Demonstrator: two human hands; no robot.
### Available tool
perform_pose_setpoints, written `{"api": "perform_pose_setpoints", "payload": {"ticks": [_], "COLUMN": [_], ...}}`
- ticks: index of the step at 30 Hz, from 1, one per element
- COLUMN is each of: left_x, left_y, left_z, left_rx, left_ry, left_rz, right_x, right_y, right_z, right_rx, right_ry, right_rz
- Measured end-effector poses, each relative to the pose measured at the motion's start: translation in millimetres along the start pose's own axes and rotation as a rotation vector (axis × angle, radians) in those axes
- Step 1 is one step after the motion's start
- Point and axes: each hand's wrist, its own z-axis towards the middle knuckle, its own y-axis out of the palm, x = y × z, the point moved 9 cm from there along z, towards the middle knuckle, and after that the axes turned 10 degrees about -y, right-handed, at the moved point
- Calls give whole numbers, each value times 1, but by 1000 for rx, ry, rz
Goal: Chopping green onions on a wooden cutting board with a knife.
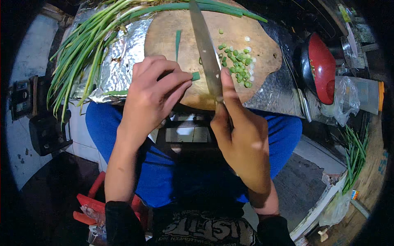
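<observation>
My right hand (240, 135) grips a large kitchen knife (206, 49) by its handle, with the index finger stretched along the blade. The blade points away from me over the wooden cutting board (164, 37). To its left, the bent fingers of my left hand (154, 88) pinch a green onion (196, 76), whose cut end sticks out toward the blade, a small gap apart from it. Chopped green onion rings (240, 65), green and white, lie in a loose pile right of the knife. A loose strip of green leaf (178, 45) rests beyond my left hand.
A bunch of long green onions (82, 53) spreads over foil (127, 45) at the far left. On the right are a red-lined pan (321, 67), a clear plastic bag (344, 98) and more thin green stalks (356, 156). A metal utensil (304, 104) lies near the board's right side.
</observation>
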Motion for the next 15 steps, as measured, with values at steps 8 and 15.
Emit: {"api": "perform_pose_setpoints", "payload": {"ticks": [8,15], "left_x": [1,3], "left_y": [3,4], "left_z": [-1,-2], "left_rx": [27,11], "left_ry": [5,13], "left_rz": [-19,-11], "right_x": [-1,-1], "right_y": [6,11], "right_z": [-18,-24], "right_rx": [-118,-161], "right_ry": [18,98], "right_rz": [-72,-75]}}
